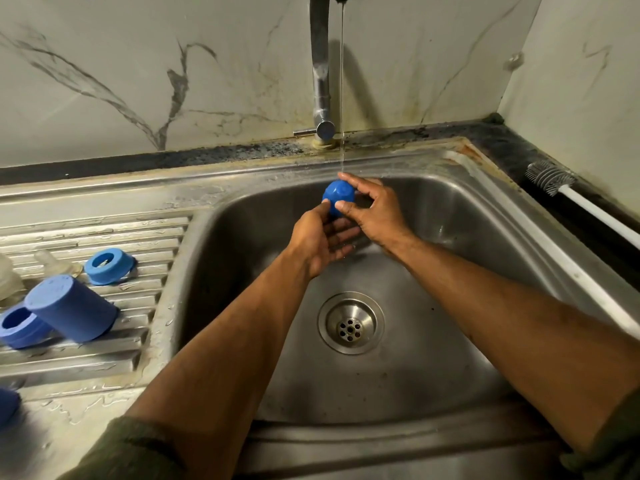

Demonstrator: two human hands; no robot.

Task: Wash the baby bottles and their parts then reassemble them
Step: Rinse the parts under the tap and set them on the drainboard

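Note:
Over the steel sink basin (450, 258) both hands hold a small blue bottle cap (338, 197) just under the running water. My left hand (320, 239) supports the cap from below, thumb against its left side. My right hand (372, 209) pinches the cap from the right between thumb and fingers. On the ribbed drainboard (104, 355) at the left lie a blue cap on its side (74, 308), a blue screw ring (19, 325) beside it, another blue ring (109, 266) farther back, and a clear teat (52, 262).
The tap (320, 74) stands at the back with a thin stream (342, 98) falling onto the hands. A bottle brush (568, 192) lies along the right counter edge. The drain (350, 322) sits in the basin floor. A blue item (7, 403) shows at the left edge.

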